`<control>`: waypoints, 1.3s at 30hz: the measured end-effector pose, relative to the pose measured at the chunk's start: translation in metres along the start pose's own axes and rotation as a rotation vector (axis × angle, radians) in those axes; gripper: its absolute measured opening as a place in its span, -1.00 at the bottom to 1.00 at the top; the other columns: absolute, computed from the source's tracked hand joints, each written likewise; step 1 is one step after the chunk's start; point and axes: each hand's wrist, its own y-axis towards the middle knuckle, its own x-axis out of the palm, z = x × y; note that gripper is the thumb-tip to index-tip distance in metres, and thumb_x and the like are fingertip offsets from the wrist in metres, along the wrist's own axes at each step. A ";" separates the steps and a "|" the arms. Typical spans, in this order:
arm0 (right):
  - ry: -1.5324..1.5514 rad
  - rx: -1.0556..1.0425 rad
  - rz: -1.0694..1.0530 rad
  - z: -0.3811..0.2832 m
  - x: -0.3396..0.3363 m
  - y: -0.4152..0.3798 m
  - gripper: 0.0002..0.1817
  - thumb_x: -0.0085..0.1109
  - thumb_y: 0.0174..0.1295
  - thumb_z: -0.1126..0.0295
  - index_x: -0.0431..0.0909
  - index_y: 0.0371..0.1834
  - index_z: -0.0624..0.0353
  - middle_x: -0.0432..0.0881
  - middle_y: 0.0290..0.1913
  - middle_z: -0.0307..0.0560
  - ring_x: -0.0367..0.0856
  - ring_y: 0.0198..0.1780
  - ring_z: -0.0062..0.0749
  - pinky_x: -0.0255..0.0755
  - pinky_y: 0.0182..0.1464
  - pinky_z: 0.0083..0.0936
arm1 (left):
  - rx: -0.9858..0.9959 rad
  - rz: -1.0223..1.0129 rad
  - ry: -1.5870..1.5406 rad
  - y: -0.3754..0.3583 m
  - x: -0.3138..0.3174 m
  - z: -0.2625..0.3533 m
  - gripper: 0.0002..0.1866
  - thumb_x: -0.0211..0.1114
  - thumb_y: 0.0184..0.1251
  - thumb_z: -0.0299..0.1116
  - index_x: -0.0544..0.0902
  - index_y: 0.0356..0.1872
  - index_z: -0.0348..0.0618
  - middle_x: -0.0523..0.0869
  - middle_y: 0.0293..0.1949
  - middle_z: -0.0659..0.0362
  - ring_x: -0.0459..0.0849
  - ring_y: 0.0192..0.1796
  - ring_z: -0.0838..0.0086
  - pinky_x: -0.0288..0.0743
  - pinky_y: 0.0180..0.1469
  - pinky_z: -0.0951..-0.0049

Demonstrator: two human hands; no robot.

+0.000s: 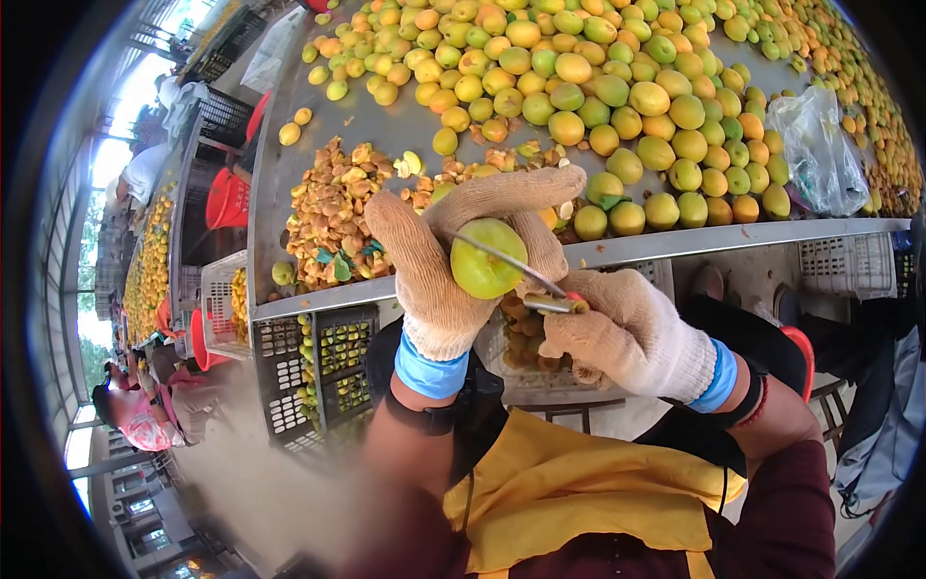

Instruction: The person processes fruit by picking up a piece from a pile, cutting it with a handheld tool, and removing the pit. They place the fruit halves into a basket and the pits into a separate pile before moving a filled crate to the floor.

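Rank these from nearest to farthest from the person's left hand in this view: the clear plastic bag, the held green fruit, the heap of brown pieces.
1. Green fruit: in the left hand.
2. Heap of brown pieces: on the table, just left of that hand.
3. Clear plastic bag: far to the right.

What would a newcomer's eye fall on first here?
Probably the green fruit in the gloved left hand, with the knife in the right hand lying across it. Next, the yellow and green fruits spread over the metal table beyond, and the brown-orange heap near its edge.
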 end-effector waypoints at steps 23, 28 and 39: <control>-0.575 -0.201 0.216 -0.001 0.019 0.001 -0.63 0.31 0.43 0.00 0.63 -0.23 0.11 0.65 -0.48 0.08 0.73 -0.37 0.11 0.59 -0.34 -0.19 | 0.062 0.273 -0.051 -0.003 0.013 0.027 0.38 -0.47 0.21 0.81 0.35 0.54 -0.39 0.75 -0.44 0.13 0.58 -0.61 0.49 0.41 -0.60 0.52; -0.526 -0.177 0.217 -0.002 0.020 0.005 -0.59 0.29 0.45 -0.01 0.63 -0.26 0.15 0.63 -0.50 0.09 0.69 -0.42 0.12 0.56 -0.36 -0.20 | 0.091 0.263 0.107 -0.001 0.011 0.026 0.39 -0.52 0.17 0.82 0.34 0.56 -0.35 0.76 -0.41 0.11 0.60 -0.59 0.50 0.45 -0.57 0.54; -0.568 -0.076 0.159 -0.011 0.019 0.005 -0.53 0.26 0.46 -0.08 0.60 -0.32 0.15 0.65 -0.48 0.10 0.72 -0.38 0.11 0.58 -0.34 -0.18 | 0.201 0.285 0.550 -0.002 0.005 0.032 0.48 -0.50 0.03 0.88 0.31 0.58 -0.39 0.80 -0.30 0.06 0.65 -0.53 0.54 0.52 -0.47 0.58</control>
